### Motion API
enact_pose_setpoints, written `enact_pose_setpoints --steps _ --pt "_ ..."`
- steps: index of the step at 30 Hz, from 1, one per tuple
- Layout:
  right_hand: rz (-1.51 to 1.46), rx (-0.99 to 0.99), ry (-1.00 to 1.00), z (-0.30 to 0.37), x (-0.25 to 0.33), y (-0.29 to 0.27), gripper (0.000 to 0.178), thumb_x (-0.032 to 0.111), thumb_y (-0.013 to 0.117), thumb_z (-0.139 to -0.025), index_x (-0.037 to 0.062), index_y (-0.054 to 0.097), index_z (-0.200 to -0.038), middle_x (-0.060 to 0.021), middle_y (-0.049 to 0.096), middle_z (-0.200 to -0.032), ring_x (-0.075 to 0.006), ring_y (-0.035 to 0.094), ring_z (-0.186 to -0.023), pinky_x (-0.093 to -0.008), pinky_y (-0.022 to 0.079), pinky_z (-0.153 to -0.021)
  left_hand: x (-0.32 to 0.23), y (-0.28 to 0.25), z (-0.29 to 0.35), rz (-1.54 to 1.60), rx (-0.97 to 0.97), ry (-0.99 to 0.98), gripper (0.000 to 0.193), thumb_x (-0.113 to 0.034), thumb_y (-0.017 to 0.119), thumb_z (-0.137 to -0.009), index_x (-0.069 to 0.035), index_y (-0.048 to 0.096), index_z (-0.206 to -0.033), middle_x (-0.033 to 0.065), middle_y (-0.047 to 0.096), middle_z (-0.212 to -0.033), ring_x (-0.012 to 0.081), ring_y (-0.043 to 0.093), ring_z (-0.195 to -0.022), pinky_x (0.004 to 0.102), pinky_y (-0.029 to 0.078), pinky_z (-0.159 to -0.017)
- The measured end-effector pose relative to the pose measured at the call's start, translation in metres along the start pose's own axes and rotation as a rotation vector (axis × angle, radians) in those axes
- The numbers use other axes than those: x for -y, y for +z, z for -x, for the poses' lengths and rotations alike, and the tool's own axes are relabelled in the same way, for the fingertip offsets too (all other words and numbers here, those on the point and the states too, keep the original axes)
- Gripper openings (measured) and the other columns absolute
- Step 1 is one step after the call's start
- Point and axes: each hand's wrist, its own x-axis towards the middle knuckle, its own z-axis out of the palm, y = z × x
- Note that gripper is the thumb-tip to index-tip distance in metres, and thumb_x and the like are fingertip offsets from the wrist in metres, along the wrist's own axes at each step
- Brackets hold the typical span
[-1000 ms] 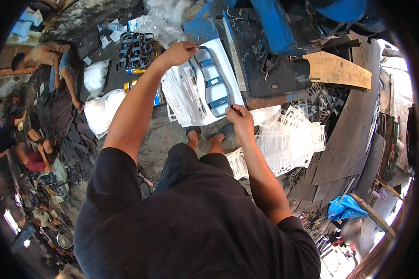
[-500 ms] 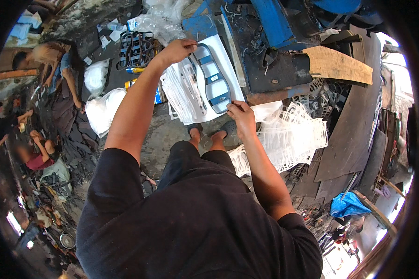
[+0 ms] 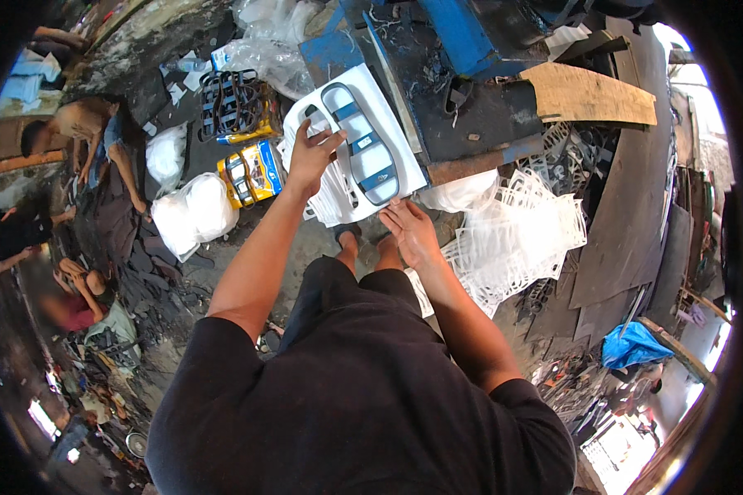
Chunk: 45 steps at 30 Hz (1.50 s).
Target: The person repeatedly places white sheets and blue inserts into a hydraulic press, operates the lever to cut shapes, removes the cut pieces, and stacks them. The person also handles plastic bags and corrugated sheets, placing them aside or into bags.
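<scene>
A sole-shaped cutting die (image 3: 360, 144) with a dark rim and blue crosspieces lies on a stack of white sheets (image 3: 392, 113). Sole-shaped openings show in the sheets on its left. Over those sheets my left hand (image 3: 312, 158) is open, fingers spread, fingertips close to the die's left edge. I cannot tell whether they touch it. My right hand (image 3: 410, 231) is open at the near corner of the stack, just below the die's lower end, with its fingers stretched out.
Cut-out white sheet scraps (image 3: 516, 239) are heaped at the right. A dark work block (image 3: 495, 124) with a wooden board (image 3: 594, 92) stands beyond. Left are black frames (image 3: 229, 106), a yellow-blue package (image 3: 253, 175) and white plastic bags (image 3: 196, 206). Other people (image 3: 82, 124) sit farther left.
Both hands have let go of the die's ends. My left hand has come down and nearer, its fingers opening. My right hand has moved slightly nearer and left, fingers stretched.
</scene>
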Motion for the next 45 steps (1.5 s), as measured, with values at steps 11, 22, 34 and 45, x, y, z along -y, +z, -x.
enact_pose_setpoints --steps 11,22,34,45 --pt "-0.012 -0.059 -0.069 0.013 -0.01 0.005 0.027 0.022 0.066 -0.094 -0.0006 0.056 -0.106 -0.0062 0.059 -0.101 -0.0167 0.059 -0.1 -0.0324 0.05 -0.094 0.004 -0.01 0.01 0.114 -0.003 -0.06 0.078 -0.013 0.076 -0.081 -0.006 0.027 -0.142 0.01 0.059 -0.118 0.0223 0.057 -0.108 0.0413 0.045 -0.093" --pt "-0.088 -0.104 -0.278 0.0 0.021 0.005 0.023 0.019 0.062 -0.097 -0.0014 0.058 -0.107 -0.0097 0.063 -0.104 -0.0194 0.062 -0.098 -0.0336 0.053 -0.091 -0.027 0.051 -0.03 0.048 0.151 -0.01 0.075 -0.015 0.078 -0.078 -0.005 0.032 -0.137 0.0103 0.063 -0.114 0.0201 0.06 -0.099 0.036 0.047 -0.084" --pt "-0.099 -0.236 -0.246 -0.015 0.069 0.005 0.034 0.019 0.062 -0.095 -0.0087 0.056 -0.113 -0.0139 0.061 -0.111 -0.0224 0.059 -0.105 -0.0346 0.05 -0.097 -0.057 0.083 -0.083 -0.906 0.171 0.272 0.039 -0.032 0.064 -0.091 -0.005 0.066 -0.119 0.0124 0.072 -0.096 0.0274 0.068 -0.091 0.0365 0.052 -0.081" --pt "-0.121 -0.163 -0.173 -0.017 0.077 0.013 0.015 -0.004 0.049 -0.09 -0.0077 0.058 -0.102 -0.0126 0.061 -0.102 -0.0246 0.061 -0.099 -0.038 0.052 -0.095 -0.093 0.078 -0.203 -1.389 0.318 0.811 0.031 -0.027 0.053 -0.09 -0.008 0.071 -0.106 0.0232 0.068 -0.102 0.0444 0.063 -0.094 0.0501 0.05 -0.084"
